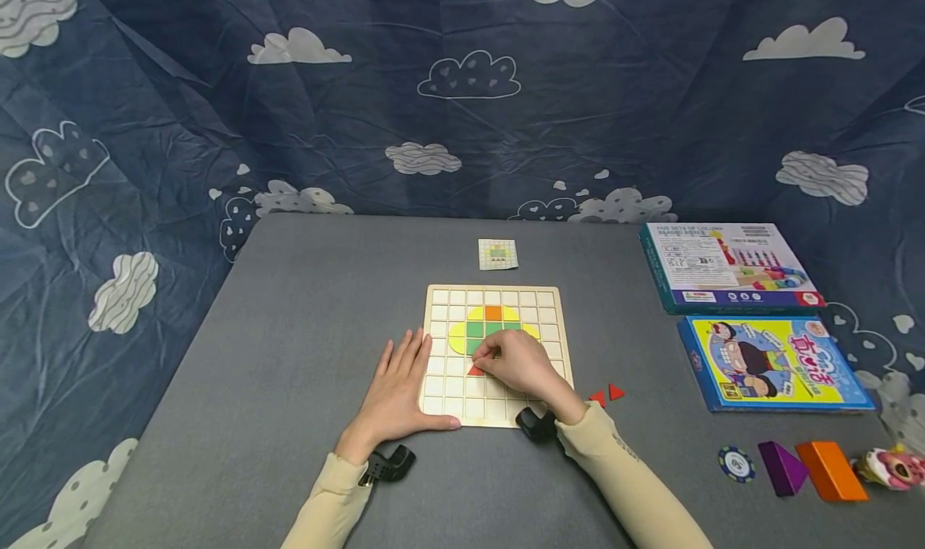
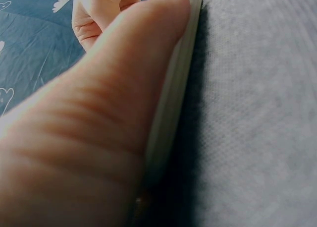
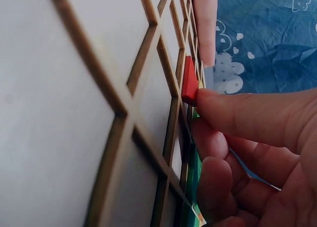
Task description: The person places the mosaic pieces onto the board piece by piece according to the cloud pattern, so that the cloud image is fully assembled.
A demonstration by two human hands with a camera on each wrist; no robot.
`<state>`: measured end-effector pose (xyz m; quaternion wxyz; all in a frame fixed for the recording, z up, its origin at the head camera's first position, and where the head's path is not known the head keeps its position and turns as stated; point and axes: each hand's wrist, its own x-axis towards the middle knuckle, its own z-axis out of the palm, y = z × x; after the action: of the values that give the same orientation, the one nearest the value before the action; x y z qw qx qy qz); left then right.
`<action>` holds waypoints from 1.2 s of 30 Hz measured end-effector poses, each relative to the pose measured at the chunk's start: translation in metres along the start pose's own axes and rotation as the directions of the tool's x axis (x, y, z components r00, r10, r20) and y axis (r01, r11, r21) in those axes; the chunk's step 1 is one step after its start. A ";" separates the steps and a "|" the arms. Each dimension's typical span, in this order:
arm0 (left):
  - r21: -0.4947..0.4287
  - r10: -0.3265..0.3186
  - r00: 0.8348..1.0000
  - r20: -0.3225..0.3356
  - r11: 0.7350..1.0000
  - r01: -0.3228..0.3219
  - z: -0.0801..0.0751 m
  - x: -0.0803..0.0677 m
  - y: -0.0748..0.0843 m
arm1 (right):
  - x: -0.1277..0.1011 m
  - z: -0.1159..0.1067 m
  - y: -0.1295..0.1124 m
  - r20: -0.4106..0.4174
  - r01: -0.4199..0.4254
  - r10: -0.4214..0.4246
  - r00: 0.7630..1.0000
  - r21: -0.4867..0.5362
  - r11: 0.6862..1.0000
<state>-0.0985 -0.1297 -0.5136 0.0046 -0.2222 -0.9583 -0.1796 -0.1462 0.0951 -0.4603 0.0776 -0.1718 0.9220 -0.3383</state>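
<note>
A wooden grid board (image 1: pixel 442 387) lies on the table, with yellow, green and orange pieces set in its upper middle squares. My left hand (image 1: pixel 399 384) is spread flat at the board's left side, its straight thumb (image 2: pixel 153 19) along the near edge. Over the middle of the board my right hand (image 1: pixel 519 363) pinches a small red triangle tile (image 3: pixel 189 82) between thumb and forefinger, at the grid just below the green squares (image 1: pixel 474 332). The fingers cover part of the tile and of the pieces beside it.
Two more red triangles (image 1: pixel 616 392) lie right of the board, partly beside the right sleeve. A small pattern card (image 1: pixel 498 254) sits beyond the board. To the right are a blue-yellow box (image 1: pixel 776 364), a white-purple box (image 1: pixel 730 264), a poker chip (image 1: pixel 736 464), purple and orange blocks (image 1: pixel 831 470) and a figurine (image 1: pixel 894 467).
</note>
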 end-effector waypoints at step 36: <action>-0.014 -0.016 1.000 0.019 1.000 0.016 -0.002 0.001 0.001 | -0.037 -0.046 0.024 -0.112 0.003 -0.002 0.994 0.014 1.000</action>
<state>-0.0987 -0.1292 -0.5118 -0.0075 -0.2162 -0.9588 -0.1844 -0.1303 0.1535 -0.4400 0.0264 -0.1530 0.9222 -0.3542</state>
